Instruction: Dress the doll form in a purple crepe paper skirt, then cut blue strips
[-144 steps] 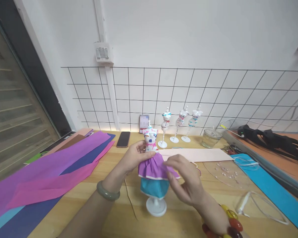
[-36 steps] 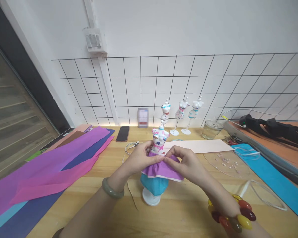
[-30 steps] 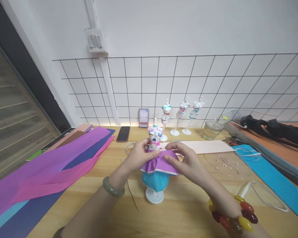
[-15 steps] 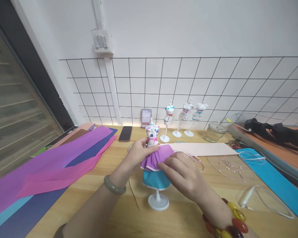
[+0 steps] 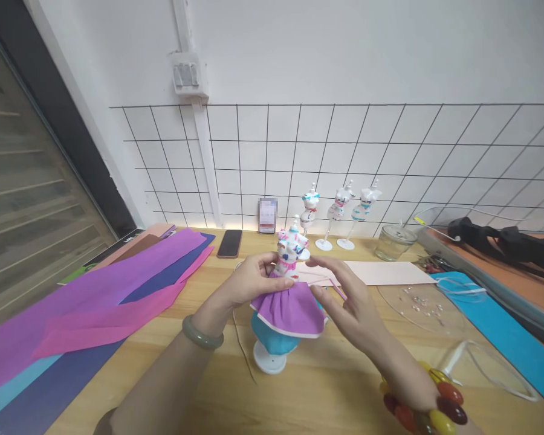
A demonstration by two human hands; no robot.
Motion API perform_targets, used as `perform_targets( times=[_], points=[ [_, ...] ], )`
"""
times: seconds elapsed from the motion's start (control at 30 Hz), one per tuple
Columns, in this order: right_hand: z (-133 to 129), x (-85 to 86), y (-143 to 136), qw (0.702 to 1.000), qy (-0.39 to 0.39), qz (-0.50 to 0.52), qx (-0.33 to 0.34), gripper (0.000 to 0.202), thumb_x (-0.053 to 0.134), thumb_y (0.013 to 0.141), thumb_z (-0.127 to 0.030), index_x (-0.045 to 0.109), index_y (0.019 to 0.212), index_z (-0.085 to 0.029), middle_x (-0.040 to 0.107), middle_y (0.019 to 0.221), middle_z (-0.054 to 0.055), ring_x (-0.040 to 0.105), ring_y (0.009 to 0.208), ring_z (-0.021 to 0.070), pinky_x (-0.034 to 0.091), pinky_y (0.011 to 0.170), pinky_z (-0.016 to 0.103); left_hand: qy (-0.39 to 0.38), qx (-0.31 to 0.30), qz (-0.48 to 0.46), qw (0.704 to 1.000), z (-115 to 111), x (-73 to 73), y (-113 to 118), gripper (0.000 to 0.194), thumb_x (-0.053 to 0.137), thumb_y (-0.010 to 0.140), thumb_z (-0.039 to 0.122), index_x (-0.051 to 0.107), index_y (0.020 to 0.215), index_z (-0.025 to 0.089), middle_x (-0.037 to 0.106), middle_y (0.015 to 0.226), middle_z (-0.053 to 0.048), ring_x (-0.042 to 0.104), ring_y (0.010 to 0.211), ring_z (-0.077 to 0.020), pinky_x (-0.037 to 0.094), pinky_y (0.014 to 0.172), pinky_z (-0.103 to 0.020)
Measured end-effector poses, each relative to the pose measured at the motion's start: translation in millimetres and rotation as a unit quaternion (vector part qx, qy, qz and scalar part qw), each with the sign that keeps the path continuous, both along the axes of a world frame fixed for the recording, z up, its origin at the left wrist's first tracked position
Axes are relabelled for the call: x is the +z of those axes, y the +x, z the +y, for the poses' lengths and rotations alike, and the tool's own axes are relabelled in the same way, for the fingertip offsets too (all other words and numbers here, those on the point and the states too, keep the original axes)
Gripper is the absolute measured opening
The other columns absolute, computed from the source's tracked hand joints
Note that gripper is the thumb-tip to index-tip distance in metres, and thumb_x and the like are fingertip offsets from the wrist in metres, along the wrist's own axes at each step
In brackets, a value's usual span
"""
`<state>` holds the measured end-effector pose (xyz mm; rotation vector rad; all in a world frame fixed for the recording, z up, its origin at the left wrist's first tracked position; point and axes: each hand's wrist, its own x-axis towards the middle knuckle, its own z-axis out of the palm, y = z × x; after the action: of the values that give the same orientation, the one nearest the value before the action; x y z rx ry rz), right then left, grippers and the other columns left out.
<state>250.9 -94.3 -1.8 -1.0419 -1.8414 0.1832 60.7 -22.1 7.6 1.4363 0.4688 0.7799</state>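
A small dress-form mannequin [image 5: 291, 249] with a patterned white bodice and a pink band leans in front of me. Over it hang a pleated purple skirt [image 5: 294, 309] edged in white and a turquoise skirt [image 5: 274, 336] beneath. My left hand [image 5: 254, 281] is closed around the mannequin's waist, its thumb lying on the top of the purple skirt. To the right, my right hand [image 5: 356, 311] is open, thumb and fingers apart, close to the skirt's side. The round white stand base [image 5: 269, 360] appears tilted; whether it touches the table is unclear.
Purple, pink and navy sheets [image 5: 131, 296] spread over the left side. Behind are a dark phone [image 5: 229, 243], a propped phone [image 5: 267, 215] and several small mannequins [image 5: 340, 205]. At right lie a glass jar [image 5: 395, 241], a pale strip [image 5: 390, 273], a bead dish [image 5: 419, 305] and blue fabric [image 5: 503, 332].
The mannequin has tilted, its top moving right and its base left. My right hand has let go of the purple skirt and opened beside it. My left hand keeps its hold.
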Motion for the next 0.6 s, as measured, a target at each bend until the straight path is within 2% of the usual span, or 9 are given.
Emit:
perform_targets(
  times=[0.07, 0.1, 0.17, 0.23, 0.4, 0.6],
  points=[
    [3, 0.6, 6, 0.99, -0.129, 0.046, 0.023, 0.032, 0.049, 0.088, -0.037, 0.053, 0.117, -0.023, 0.059, 0.112, 0.008, 0.053, 0.105, 0.0232, 0.043, 0.087, 0.038, 0.002, -0.034, 0.002, 0.999, -2, 0.3, 1, 0.043, 0.076, 0.067, 0.022, 0.061, 0.107, 0.014, 0.065, 0.11, -0.012, 0.059, 0.104, -0.0241, 0.045, 0.09, -0.036],
    [5, 0.6, 8, 0.981, -0.181, 0.058, 0.044, 0.031, 0.048, 0.088, -0.041, 0.056, 0.111, -0.022, 0.061, 0.106, 0.007, 0.055, 0.101, 0.0224, 0.045, 0.083, 0.036, 0.005, -0.043, 0.003, 0.999, -3, -0.1, 2, 0.043, 0.076, 0.066, 0.022, 0.062, 0.106, 0.014, 0.065, 0.109, -0.012, 0.059, 0.104, -0.024, 0.045, 0.09, -0.036],
    [7, 0.6, 12, 0.963, -0.249, 0.07, 0.076, 0.03, 0.049, 0.087, -0.046, 0.061, 0.091, -0.019, 0.062, 0.088, 0.005, 0.057, 0.083, 0.019, 0.047, 0.07, 0.03, 0.019, -0.044, 0.008, 0.999, -3, -1.9, 3, 0.04, 0.077, 0.065, 0.023, 0.063, 0.102, 0.014, 0.065, 0.106, -0.011, 0.059, 0.102, -0.0238, 0.045, 0.089, -0.036],
    [8, 0.8, 14, 0.952, -0.284, 0.071, 0.093, 0.033, 0.053, 0.084, -0.048, 0.058, 0.076, -0.017, 0.057, 0.073, 0.001, 0.053, 0.069, 0.0145, 0.043, 0.06, 0.026, 0.031, -0.038, 0.017, 0.999, -2, -4.5, 4, 0.038, 0.077, 0.065, 0.025, 0.064, 0.099, 0.015, 0.066, 0.103, -0.01, 0.059, 0.1, -0.0235, 0.045, 0.087, -0.035],
    [3, 4.6, 12, 0.942, -0.307, 0.06, 0.126, 0.033, 0.062, 0.079, -0.045, 0.053, 0.063, -0.017, 0.049, 0.062, -0.002, 0.046, 0.06, 0.0107, 0.039, 0.055, 0.023, 0.045, -0.018, 0.034, 0.998, 2, -12.3, 6, 0.036, 0.077, 0.064, 0.028, 0.065, 0.094, 0.014, 0.066, 0.095, -0.008, 0.059, 0.093, -0.0213, 0.045, 0.082, -0.033],
    [1, 6.4, 6, 0.972, -0.211, 0.008, 0.106, 0.025, 0.059, 0.083, -0.032, 0.052, 0.064, -0.017, 0.057, 0.073, 0.0, 0.053, 0.069, 0.012, 0.042, 0.066, 0.025, 0.066, 0.003, 0.034, 0.997, 5, -15.2, 9, 0.033, 0.077, 0.065, 0.028, 0.064, 0.093, 0.015, 0.065, 0.092, -0.006, 0.059, 0.088, -0.0187, 0.045, 0.081, -0.032]
  ],
)
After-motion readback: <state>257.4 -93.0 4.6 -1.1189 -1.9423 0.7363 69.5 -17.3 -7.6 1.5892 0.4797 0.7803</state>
